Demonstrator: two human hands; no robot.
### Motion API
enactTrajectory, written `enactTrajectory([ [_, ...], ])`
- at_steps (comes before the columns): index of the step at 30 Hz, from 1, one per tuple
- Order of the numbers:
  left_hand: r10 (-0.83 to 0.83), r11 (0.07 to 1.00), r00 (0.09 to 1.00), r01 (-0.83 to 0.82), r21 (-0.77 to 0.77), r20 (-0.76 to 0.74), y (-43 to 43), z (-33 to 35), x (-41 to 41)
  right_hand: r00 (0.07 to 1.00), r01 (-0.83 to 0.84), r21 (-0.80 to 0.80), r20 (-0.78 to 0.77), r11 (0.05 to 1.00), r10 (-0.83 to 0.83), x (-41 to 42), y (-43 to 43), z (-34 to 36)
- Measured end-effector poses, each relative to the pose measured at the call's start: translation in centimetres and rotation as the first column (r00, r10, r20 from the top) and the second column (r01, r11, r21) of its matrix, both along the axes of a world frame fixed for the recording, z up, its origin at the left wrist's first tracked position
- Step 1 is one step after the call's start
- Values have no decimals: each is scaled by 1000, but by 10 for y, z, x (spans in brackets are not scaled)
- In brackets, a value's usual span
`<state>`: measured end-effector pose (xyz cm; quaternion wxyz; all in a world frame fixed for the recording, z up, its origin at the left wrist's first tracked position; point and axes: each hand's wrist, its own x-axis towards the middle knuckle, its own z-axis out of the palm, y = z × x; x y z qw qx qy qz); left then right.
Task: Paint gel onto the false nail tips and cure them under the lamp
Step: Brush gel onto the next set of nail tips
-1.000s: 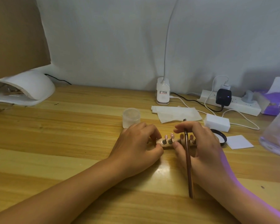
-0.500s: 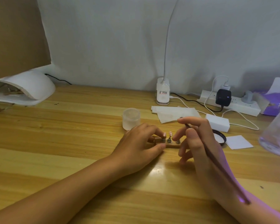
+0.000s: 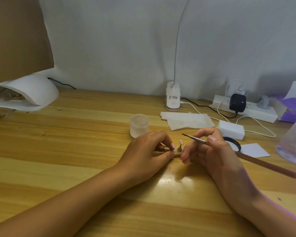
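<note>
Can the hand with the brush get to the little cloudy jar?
Probably yes. The right hand holds the brush pointing toward the frosted jar, just behind the left hand. Only the low nail tip holder, pinched by that hand, stands between.

Soft even light, faint shadow under my left hand (image 3: 143,155); glare on the table (image 3: 67,142) beside it; right edge blurred, purplish
</note>
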<state>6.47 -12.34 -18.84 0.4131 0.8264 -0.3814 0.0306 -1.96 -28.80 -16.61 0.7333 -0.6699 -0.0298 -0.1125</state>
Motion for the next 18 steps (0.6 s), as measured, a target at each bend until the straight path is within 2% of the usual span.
enactTrajectory([
  [6,25,998,999,-27,-63,-35,0,-2,1,999,-47,-20,4,999,47,-7,-5,-6],
  [12,51,993,999,-52,-106,-14,-1,-1,1,999,4,75,-43,997,-1,0,-14,-11],
  [15,39,990,998,-47,-134,-58,0,0,1,999,22,2,-24,1000,-22,-3,-13,-11],
  [18,-23,993,997,14,-120,-80,0,1,-1,991,131,-119,45,984,-126,-9,-8,-9],
])
